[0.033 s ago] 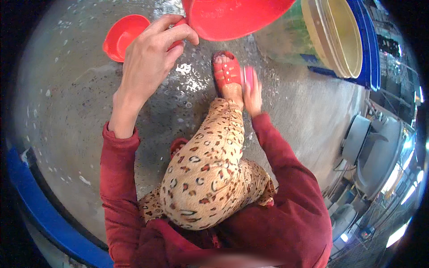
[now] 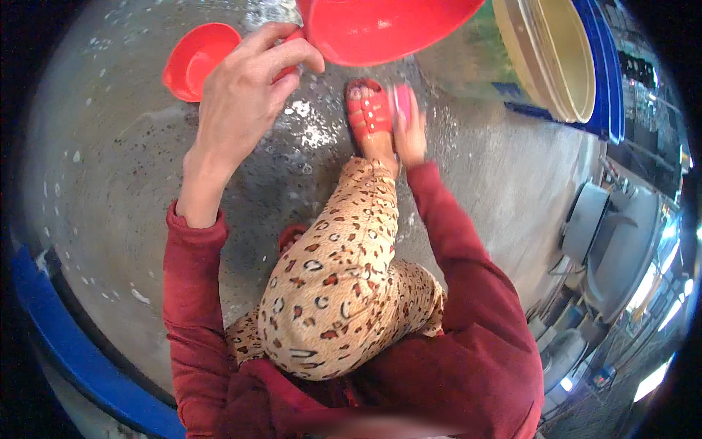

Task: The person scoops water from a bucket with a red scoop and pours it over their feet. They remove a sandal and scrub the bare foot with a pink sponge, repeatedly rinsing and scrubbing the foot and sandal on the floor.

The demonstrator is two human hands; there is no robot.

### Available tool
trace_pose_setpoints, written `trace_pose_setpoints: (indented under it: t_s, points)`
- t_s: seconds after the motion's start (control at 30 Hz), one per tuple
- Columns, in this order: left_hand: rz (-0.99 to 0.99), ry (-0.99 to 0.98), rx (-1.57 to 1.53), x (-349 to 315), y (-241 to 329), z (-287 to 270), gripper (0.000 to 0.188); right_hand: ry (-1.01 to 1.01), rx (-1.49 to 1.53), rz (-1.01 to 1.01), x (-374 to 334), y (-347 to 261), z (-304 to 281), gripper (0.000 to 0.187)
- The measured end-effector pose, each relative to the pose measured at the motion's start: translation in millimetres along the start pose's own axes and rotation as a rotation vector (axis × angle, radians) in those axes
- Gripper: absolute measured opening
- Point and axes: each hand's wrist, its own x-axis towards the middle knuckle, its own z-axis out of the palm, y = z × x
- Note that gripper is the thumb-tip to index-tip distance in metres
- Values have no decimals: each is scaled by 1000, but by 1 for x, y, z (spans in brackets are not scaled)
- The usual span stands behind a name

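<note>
At the top of the head view, my left hand (image 2: 245, 84) is closed round the short handle of a large red plastic dipper (image 2: 387, 33), whose far part runs out of the picture. My right hand (image 2: 411, 139) grips a pink scrub brush (image 2: 402, 102), blurred by motion, close beside the outer side of the red sandal (image 2: 368, 110) on my foot. Whether the brush touches the sandal or the floor, I cannot tell. Left of my left hand, a smaller red bowl-like dipper (image 2: 201, 60) rests on the wet floor, partly hidden by that hand.
Wet, foam-spotted concrete (image 2: 131, 190) surrounds my feet. A cream-rimmed bucket (image 2: 545, 66) lies tipped at upper right, against a blue tub (image 2: 603, 66). Grey machinery (image 2: 621, 252) stands along the right side. A blue curved edge (image 2: 80, 358) crosses the lower left.
My right hand and the pink brush have shifted slightly up along the sandal. My left hand keeps its hold on the dipper, nearly still.
</note>
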Motion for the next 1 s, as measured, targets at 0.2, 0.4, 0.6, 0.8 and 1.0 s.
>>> trace_pose_setpoints:
  t_s: [0.2,0.4,0.6,0.8,1.0]
  points:
    - [-40,-36,-48,6,-10,7,16,-175,203,-101,-76,63,-19,52]
    - [-95,-15,-128,17,-7,24,16,-90,267,96,-68,47,-22,53]
    - [34,42,-147,15,-24,30,12,-125,-267,-94,59,-21,0,50]
    - [-40,190,-299,32,-13,2,12,-520,-480,-316,-5,-19,-69,55]
    - [-20,264,-195,15,-33,-22,11,-1083,-905,-1047,152,-117,-122,72]
